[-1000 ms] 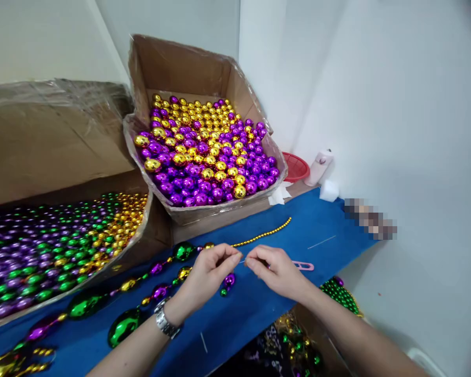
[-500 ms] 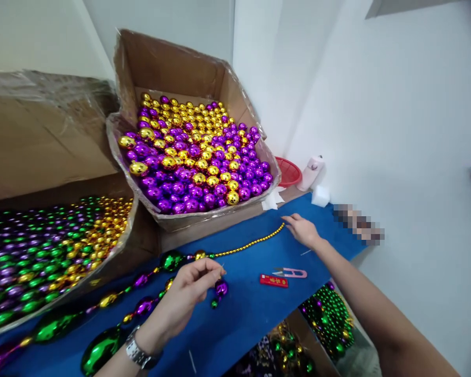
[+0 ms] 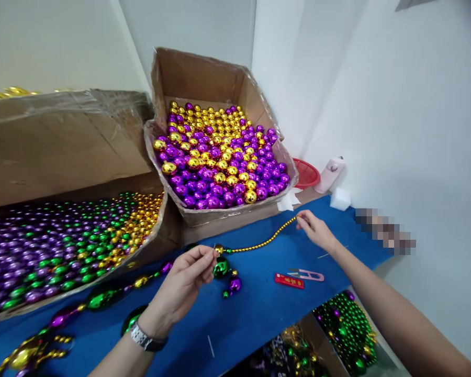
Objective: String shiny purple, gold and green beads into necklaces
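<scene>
Gold, the thin bead strand [image 3: 259,244] is stretched over the blue table [image 3: 259,309], pinched at its far end by the right hand [image 3: 313,228] and near the green bauble [image 3: 221,267] by the left hand [image 3: 184,285]. It is judged light, limp and slippery; ends are best gripped.

Left hand [image 3: 188,277] pinched near, right hand [image 3: 314,228] pinched, outstretched

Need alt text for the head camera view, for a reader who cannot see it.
Two bare hands stretch a strand of small gold beads over a blue table: the left hand pinches one end by a green ball, the right hand pinches the other. Behind sits an open cardboard box of gold and purple balls; a red lighter and pink snips lie nearby.
</scene>
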Demonstrator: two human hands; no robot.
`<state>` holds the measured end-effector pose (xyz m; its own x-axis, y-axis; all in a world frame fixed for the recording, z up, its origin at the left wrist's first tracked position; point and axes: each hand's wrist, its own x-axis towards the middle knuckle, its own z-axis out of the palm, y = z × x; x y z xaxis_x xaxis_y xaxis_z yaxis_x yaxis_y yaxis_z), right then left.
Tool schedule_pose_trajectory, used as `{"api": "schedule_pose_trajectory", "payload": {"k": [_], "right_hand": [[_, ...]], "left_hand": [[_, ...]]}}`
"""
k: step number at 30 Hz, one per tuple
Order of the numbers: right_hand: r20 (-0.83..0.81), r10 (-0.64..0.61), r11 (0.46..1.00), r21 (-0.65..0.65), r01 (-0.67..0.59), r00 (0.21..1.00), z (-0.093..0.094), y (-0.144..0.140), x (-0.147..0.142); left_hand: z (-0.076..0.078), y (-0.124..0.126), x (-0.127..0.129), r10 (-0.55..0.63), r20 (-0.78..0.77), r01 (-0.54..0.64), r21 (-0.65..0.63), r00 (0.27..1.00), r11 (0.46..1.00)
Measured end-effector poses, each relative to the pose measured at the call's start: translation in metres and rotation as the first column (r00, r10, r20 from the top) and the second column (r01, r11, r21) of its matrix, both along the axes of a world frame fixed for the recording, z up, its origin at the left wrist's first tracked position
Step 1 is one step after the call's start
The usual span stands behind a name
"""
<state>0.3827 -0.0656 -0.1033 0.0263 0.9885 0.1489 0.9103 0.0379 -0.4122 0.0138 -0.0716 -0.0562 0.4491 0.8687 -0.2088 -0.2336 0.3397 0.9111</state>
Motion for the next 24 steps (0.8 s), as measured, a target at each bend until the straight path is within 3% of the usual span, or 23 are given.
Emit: {"api": "schedule_pose_trajectory", "payload": {"k": [5, 9, 12, 15, 17, 20, 24], "right_hand": [[-0.012, 0.307, 0.951, 0.044, -0.307, 0.952, 0.080, -0.032, -0.062], [0.064, 0.573, 0.819, 0.002, -0.574, 0.817, 0.118, -0.047, -0.118], [0.142, 0.665, 0.740, 0.007, -0.673, 0.733, 0.124, -0.045, -0.150], [0.252, 0.694, 0.689, 0.039, -0.724, 0.674, 0.125, -0.038, -0.171], [0.332, 0.687, 0.681, 0.018, -0.732, 0.647, 0.127, -0.035, -0.178], [0.407, 0.669, 0.691, -0.032, -0.722, 0.622, 0.130, -0.033, -0.183], [0.279, 0.707, 0.686, -0.050, -0.726, 0.649, 0.128, -0.029, -0.183]], "left_hand": [[0.011, 0.000, -0.001, 0.067, -0.099, -0.063, 0.045, 0.993, 0.997], [0.023, -0.004, 0.008, 0.084, -0.242, -0.039, 0.186, 0.967, 0.982], [0.030, -0.007, 0.016, 0.071, -0.298, 0.027, 0.312, 0.952, 0.950], [0.032, -0.010, 0.021, -0.046, -0.269, 0.162, 0.426, 0.962, 0.890], [0.031, -0.012, 0.021, -0.118, -0.265, 0.229, 0.442, 0.957, 0.867], [0.027, -0.015, 0.016, -0.159, -0.300, 0.272, 0.388, 0.941, 0.881], [0.025, -0.019, 0.011, -0.228, -0.323, 0.340, 0.355, 0.919, 0.871]]}}
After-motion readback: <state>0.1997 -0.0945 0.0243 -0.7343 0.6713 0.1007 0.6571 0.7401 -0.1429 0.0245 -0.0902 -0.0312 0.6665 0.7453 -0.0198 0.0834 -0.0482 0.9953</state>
